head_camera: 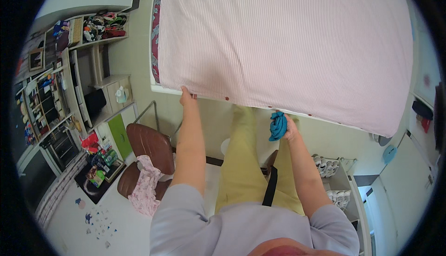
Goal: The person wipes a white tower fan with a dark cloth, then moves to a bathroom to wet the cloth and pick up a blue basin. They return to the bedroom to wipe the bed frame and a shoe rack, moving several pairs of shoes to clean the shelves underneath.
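A pink-and-white striped bed sheet (285,43) covers the bed in front of me, with soft wrinkles running across its left half. My left hand (187,96) grips the sheet's near edge close to the left corner; its fingers are partly hidden. Bunched in my right hand (291,129) is a teal cloth (278,126), held just beside the near edge of the bed. Along the left side, a red patterned layer (155,43) shows between the sheet and the white bed frame (158,88).
A brown chair (150,144) with a pink floral cloth (146,186) over it stands to my left. Beyond it are a black low table (94,183) with packages and a cluttered shelf unit (118,80). On my right, a rack (343,177) holds white shoes (327,168).
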A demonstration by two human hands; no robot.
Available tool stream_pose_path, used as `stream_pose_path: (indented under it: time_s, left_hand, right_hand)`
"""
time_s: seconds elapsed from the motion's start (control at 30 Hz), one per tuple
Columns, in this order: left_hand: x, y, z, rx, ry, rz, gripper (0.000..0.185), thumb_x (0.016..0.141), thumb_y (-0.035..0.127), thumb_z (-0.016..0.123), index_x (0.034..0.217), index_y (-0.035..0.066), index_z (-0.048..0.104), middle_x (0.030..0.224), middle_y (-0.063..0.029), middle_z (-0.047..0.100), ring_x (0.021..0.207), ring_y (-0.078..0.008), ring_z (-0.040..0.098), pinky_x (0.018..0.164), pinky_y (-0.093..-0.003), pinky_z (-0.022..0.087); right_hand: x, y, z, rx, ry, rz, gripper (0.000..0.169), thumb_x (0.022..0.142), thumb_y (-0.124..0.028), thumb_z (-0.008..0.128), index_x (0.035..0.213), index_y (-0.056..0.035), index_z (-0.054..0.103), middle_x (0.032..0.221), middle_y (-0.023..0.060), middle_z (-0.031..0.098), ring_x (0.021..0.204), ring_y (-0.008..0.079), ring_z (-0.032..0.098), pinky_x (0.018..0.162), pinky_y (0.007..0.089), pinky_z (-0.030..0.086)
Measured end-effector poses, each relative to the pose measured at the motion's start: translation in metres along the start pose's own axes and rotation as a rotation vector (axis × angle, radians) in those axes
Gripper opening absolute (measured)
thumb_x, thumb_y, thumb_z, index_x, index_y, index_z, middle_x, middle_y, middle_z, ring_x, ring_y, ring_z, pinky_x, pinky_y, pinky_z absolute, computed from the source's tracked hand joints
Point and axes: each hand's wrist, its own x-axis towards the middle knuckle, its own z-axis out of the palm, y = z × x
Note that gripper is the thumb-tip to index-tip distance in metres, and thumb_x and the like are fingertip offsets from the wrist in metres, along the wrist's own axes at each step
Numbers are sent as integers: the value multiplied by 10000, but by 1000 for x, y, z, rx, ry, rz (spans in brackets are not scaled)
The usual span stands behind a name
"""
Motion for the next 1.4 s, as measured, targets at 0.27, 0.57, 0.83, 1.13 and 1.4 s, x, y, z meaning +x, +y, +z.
stream_pose_path:
  time_s: [0.27,0.57,0.83,1.13,1.4]
  left_hand:
    - [89,54,-18,-23,-49,28,402,842,290,668,1043,-35,543,960,-113,602,810,-226,579,665,-363,513]
    - [111,77,-62,280,-152,227,269,854,188,655,1000,-16,559,869,-103,627,690,-189,596,563,-328,501]
    - [118,74,-50,379,-207,232,185,869,143,627,967,-10,593,762,-94,622,566,-155,569,418,-274,433]
    - [120,80,-48,463,-117,218,153,856,112,624,884,-24,559,740,-113,595,522,-160,522,392,-293,383]
    - [23,53,-47,1081,-388,998,261,827,83,570,1063,-9,511,932,-124,526,814,-229,537,750,-326,456]
  right_hand:
    - [30,23,47,54,3,-180,297,937,-298,423,909,-41,571,762,105,586,645,255,563,524,392,483]
    - [54,40,32,-278,292,-387,318,962,-284,365,968,-24,548,838,126,612,648,274,582,564,416,514]
    - [41,29,56,-54,71,-304,415,968,-343,302,961,-22,566,797,121,607,660,264,586,595,395,517]
    - [45,34,33,441,123,-558,361,934,-316,373,929,-31,594,758,115,598,651,263,566,570,391,499]
    - [24,11,6,567,-63,-568,373,923,-293,368,939,-12,612,812,118,615,684,250,584,602,372,510]
